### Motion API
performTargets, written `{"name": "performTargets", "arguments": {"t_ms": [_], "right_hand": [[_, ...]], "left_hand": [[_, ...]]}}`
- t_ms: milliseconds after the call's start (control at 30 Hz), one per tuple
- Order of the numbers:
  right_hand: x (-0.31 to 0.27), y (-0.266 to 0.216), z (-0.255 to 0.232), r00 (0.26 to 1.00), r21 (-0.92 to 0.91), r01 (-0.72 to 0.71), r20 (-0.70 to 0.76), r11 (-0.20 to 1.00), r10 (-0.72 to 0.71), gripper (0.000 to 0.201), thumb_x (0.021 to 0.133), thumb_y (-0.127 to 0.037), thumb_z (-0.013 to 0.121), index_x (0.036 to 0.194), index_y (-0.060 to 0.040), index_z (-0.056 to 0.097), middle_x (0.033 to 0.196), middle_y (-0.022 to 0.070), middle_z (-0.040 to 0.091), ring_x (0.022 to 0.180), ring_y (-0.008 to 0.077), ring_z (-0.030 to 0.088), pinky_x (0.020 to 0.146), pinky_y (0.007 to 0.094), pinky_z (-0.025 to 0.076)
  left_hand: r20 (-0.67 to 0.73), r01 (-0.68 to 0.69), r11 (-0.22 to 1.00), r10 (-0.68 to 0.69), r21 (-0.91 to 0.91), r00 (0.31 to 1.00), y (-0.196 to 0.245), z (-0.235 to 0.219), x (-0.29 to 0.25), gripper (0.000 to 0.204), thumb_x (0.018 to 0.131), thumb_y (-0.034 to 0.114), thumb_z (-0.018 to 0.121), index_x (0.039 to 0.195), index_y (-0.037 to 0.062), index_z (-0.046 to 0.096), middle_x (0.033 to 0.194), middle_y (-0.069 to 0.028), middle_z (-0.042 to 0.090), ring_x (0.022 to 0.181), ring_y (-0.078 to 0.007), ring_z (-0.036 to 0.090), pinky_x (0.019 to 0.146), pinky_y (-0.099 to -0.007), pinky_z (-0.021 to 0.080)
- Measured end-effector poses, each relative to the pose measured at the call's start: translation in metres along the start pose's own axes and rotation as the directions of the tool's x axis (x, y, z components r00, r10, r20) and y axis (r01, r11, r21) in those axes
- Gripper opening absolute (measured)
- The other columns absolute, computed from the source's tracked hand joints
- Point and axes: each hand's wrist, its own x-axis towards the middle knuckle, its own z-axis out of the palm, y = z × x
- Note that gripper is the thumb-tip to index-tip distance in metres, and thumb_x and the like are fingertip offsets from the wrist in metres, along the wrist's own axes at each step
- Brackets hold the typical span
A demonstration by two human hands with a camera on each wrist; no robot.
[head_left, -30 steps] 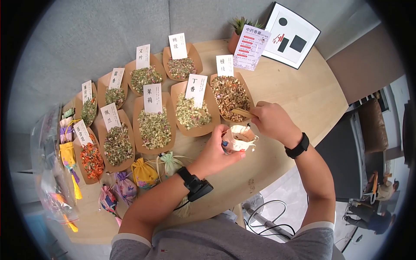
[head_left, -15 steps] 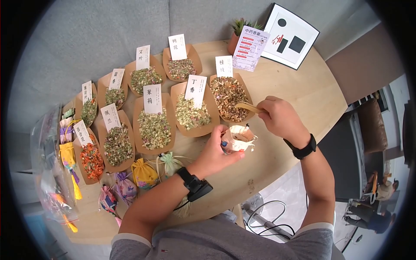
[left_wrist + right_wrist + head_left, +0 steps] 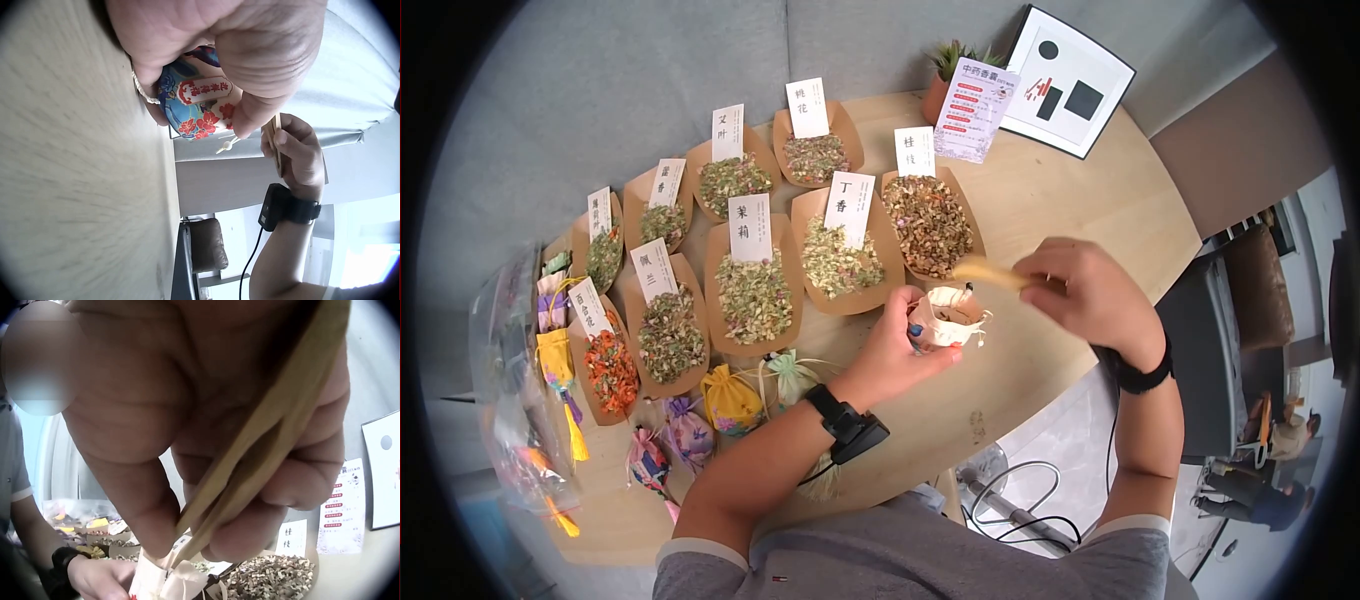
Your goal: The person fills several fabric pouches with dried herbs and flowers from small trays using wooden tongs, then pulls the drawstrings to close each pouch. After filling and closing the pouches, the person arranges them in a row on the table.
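The left hand (image 3: pixel 898 345) grips a small cream drawstring pouch (image 3: pixel 948 327) with its mouth open upward. In the left wrist view the pouch (image 3: pixel 201 103) shows blue and red flower print. The right hand (image 3: pixel 1090 292) pinches a wooden utensil (image 3: pixel 988 272), its far end above and right of the pouch. Seen from the right wrist, the wooden utensil (image 3: pixel 250 450) has two arms, held between thumb and fingers, with its tips at the pouch mouth. Behind the pouch lies a paper tray of brown chopped herbs (image 3: pixel 928 225).
Several labelled paper trays of dried herbs and flowers, such as the orange one (image 3: pixel 612 370), fill the table's left and middle. Small bags, including a yellow one (image 3: pixel 732 398), lie along the front. A potted plant (image 3: pixel 945 75), a printed card (image 3: pixel 977 110) and a framed picture (image 3: pixel 1072 85) stand behind.
The right hand has moved right and down from the brown herb tray, bringing the wooden utensil out of it toward the pouch. The left hand keeps its grip, almost still.
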Motion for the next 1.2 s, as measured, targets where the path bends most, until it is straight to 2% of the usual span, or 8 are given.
{"name": "performTargets", "arguments": {"t_ms": [67,133,300,400,500,733,800,1200], "right_hand": [[0.009,0.012,0.002,0.995,0.003,-0.089,-0.042,0.996,0.089,0.019,0.079,-0.006,0.073,0.097,-0.0008,0.074,0.084,0.0162,0.066,0.080,0.0355,0.064,0.072,0.0438,0.051],[0.019,0.035,0.021,0.996,-0.130,-0.008,-0.090,0.991,-0.004,0.020,0.078,-0.006,0.074,0.098,-0.0004,0.074,0.086,0.0169,0.067,0.079,0.0361,0.065,0.072,0.0438,0.052],[0.028,0.044,0.059,0.988,-0.224,0.119,-0.075,0.967,-0.139,0.017,0.078,-0.007,0.073,0.095,-0.0046,0.073,0.083,0.0123,0.063,0.077,0.0329,0.065,0.073,0.0445,0.052],[0.035,0.048,0.070,0.957,-0.392,0.135,-0.188,0.910,-0.222,0.012,0.080,-0.007,0.071,0.091,-0.0064,0.071,0.085,0.0111,0.061,0.075,0.0303,0.064,0.072,0.0433,0.050],[0.041,0.055,0.074,0.964,-0.426,0.077,-0.197,0.902,-0.175,0.007,0.082,-0.008,0.070,0.089,-0.0079,0.069,0.086,0.0102,0.061,0.075,0.0291,0.064,0.072,0.0419,0.049],[0.052,0.063,0.076,0.977,-0.394,0.052,-0.169,0.917,-0.128,0.007,0.081,-0.005,0.065,0.087,-0.0048,0.069,0.084,0.0128,0.063,0.076,0.0330,0.065,0.071,0.0445,0.052],[0.055,0.063,0.074,0.987,-0.366,0.058,-0.122,0.929,-0.109,0.021,0.077,-0.001,0.067,0.097,-0.0025,0.073,0.085,0.0137,0.065,0.079,0.0362,0.065,0.072,0.0454,0.054],[0.038,0.048,0.047,0.982,-0.169,0.068,-0.165,0.983,-0.096,0.020,0.077,0.001,0.069,0.097,0.0020,0.072,0.085,0.0145,0.066,0.077,0.0348,0.065,0.070,0.0416,0.053]], "left_hand": [[0.000,-0.015,1.000,0.015,0.005,1.000,-0.003,0.000,-0.001,0.080,0.079,0.023,0.088,0.135,-0.0040,0.036,0.117,-0.0134,0.057,0.103,-0.0159,0.057,0.087,-0.0326,0.052],[-0.026,-0.028,0.999,0.028,0.036,0.999,-0.006,0.001,0.000,0.078,0.080,0.023,0.088,0.133,-0.0038,0.037,0.118,-0.0136,0.058,0.103,-0.0157,0.058,0.086,-0.0325,0.053],[0.002,0.016,0.998,-0.016,-0.062,1.000,0.001,0.000,-0.001,0.078,0.080,0.022,0.087,0.132,-0.0042,0.036,0.119,-0.0148,0.057,0.104,-0.0164,0.058,0.086,-0.0333,0.052],[0.004,0.004,1.000,-0.004,-0.003,1.000,0.001,0.000,-0.001,0.078,0.080,0.022,0.087,0.133,-0.0047,0.036,0.119,-0.0151,0.057,0.105,-0.0167,0.057,0.087,-0.0335,0.052],[-0.006,-0.005,0.999,0.005,0.037,1.000,0.000,-0.001,-0.001,0.078,0.080,0.022,0.087,0.133,-0.0047,0.036,0.119,-0.0151,0.057,0.105,-0.0169,0.057,0.087,-0.0333,0.052],[-0.008,-0.002,0.998,0.003,0.058,1.000,-0.003,-0.001,-0.001,0.079,0.079,0.022,0.087,0.133,-0.0045,0.036,0.120,-0.0161,0.057,0.105,-0.0172,0.058,0.087,-0.0336,0.053],[-0.004,0.004,0.999,-0.004,0.041,1.000,-0.003,-0.001,-0.001,0.079,0.079,0.022,0.087,0.133,-0.0044,0.036,0.120,-0.0162,0.057,0.105,-0.0172,0.058,0.087,-0.0337,0.053],[-0.010,0.006,1.000,-0.006,0.001,1.000,-0.005,0.000,-0.001,0.081,0.079,0.025,0.087,0.134,-0.0051,0.036,0.120,-0.0164,0.057,0.106,-0.0183,0.057,0.089,-0.0341,0.051]]}}
